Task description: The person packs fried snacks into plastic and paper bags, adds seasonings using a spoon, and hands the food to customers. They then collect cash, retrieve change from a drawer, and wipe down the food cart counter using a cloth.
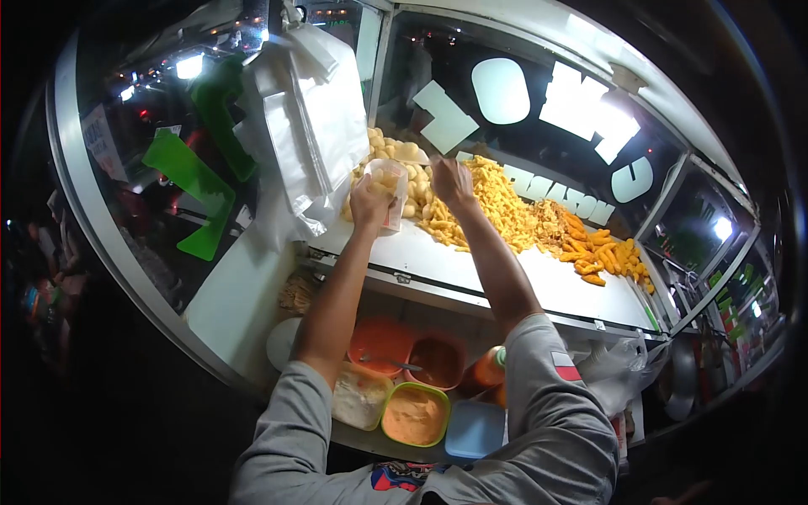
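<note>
Closed round a pale, see-through bag or packet [392, 181] with food pieces inside, my left hand [370, 200] is above the left part of the white counter [555, 286]. To its right, my right hand [453, 181] is closed near the heap of pale round pieces [414, 181] and the yellow snack pile [491, 198]. Something pale and flat shows beside its fingers, too unclear to name. The packet stands upright between the two hands, which are apart.
White plastic bags [307, 126] hang at the left. Orange fried pieces [602, 252] lie further right. Below the counter are a tub of orange sauce [415, 414], a tub of white food [359, 397], red containers [380, 343] and a blue lid [474, 429]. Glass panes surround the counter.
</note>
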The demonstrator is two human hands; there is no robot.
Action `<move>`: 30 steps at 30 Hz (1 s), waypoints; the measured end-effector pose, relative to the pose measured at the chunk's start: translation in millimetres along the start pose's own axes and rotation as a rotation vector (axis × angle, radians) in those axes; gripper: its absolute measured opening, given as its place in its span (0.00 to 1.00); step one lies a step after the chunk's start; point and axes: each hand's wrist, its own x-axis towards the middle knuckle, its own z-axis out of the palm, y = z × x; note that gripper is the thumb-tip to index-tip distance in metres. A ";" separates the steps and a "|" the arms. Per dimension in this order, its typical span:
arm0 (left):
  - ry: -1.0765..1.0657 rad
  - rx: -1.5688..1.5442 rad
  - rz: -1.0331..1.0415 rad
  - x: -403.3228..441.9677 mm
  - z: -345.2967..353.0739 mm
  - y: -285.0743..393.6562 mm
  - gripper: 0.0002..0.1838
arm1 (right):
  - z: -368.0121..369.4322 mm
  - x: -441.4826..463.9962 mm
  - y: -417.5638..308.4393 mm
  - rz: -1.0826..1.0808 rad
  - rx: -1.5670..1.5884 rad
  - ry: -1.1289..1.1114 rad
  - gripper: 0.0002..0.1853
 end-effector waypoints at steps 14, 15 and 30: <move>-0.363 -0.056 -0.012 -41.0 10.5 116.7 0.35 | -74.6 -59.8 18.0 0.463 0.384 -0.011 0.16; -0.444 -0.189 -0.038 -52.8 7.4 142.1 0.34 | -74.1 -71.4 22.0 0.657 0.888 -0.051 0.22; -0.127 -0.251 0.027 -384.4 -103.6 181.3 0.28 | -181.3 -407.5 -142.8 0.512 2.209 -0.125 0.30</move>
